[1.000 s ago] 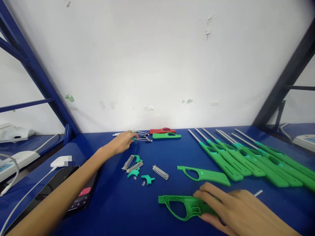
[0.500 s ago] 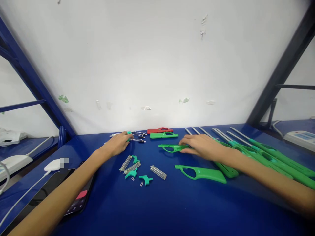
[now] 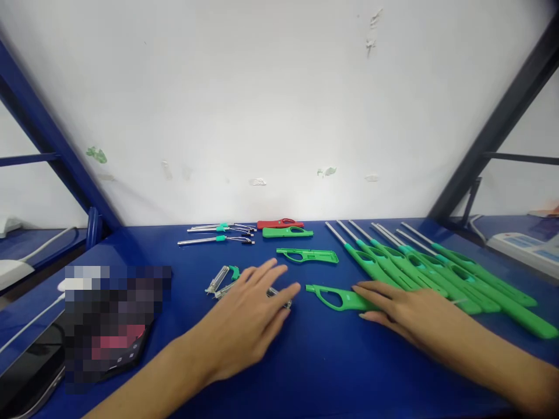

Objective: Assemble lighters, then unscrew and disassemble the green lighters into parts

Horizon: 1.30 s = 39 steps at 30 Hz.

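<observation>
My left hand (image 3: 253, 308) is spread over the small parts at the middle of the table, partly hiding them; nothing shows in its fingers. A clear fluid tube (image 3: 217, 279) and a teal trigger (image 3: 234, 272) peek out beyond it. My right hand (image 3: 399, 305) has its fingers on the rear end of a green handle shell (image 3: 343, 299), which lies flat. Behind, an open green half shell (image 3: 314, 256) lies by itself. Further back are a green shell (image 3: 288, 233) and a red shell (image 3: 280, 223).
Metal rods with teal collars (image 3: 220, 238) lie at the back left. Several green long-necked lighters (image 3: 419, 270) fan out at the right. Phones (image 3: 131, 355) and a white cable (image 3: 32, 323) are at the left. A white device (image 3: 524, 250) sits far right.
My left hand has left the rods and come nearer, over the small parts, fingers spread. My right hand has moved from the half shell to the nearer green shell. The view has shifted slightly.
</observation>
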Each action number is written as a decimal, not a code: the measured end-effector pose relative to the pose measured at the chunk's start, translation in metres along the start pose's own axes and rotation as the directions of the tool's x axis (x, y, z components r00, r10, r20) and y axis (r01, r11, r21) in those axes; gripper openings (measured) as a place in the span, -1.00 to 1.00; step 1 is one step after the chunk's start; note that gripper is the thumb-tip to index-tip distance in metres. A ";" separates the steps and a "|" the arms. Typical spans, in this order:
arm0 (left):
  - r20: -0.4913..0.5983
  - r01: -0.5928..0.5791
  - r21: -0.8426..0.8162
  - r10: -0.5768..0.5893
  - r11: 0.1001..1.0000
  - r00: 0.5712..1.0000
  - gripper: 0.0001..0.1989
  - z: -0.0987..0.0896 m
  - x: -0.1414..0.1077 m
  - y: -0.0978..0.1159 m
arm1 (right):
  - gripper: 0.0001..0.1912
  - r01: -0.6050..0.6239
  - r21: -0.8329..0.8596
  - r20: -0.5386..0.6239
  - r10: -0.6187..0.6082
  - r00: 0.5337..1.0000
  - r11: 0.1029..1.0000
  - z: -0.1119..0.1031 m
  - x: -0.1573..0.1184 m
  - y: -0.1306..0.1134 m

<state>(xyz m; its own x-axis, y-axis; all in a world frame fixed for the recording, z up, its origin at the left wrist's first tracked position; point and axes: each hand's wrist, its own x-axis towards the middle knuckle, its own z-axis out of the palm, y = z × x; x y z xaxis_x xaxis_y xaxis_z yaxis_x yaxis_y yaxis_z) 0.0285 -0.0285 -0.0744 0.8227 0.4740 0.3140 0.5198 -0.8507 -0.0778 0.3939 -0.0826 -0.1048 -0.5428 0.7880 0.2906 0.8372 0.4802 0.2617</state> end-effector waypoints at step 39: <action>0.027 0.083 0.036 -0.084 0.996 0.996 -0.67 0.025 -0.016 -0.042 | -0.59 -0.062 0.041 0.304 0.047 0.952 0.997 0.002 0.124 0.016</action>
<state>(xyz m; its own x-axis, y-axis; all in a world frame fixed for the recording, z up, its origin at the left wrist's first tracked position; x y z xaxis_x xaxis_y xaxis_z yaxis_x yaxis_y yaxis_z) -0.0009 0.0048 -0.0997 0.7818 0.5500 0.2937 0.5946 -0.7994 -0.0858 0.3404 0.0234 -0.0669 -0.4570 0.8894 0.0094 0.8715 0.4456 0.2049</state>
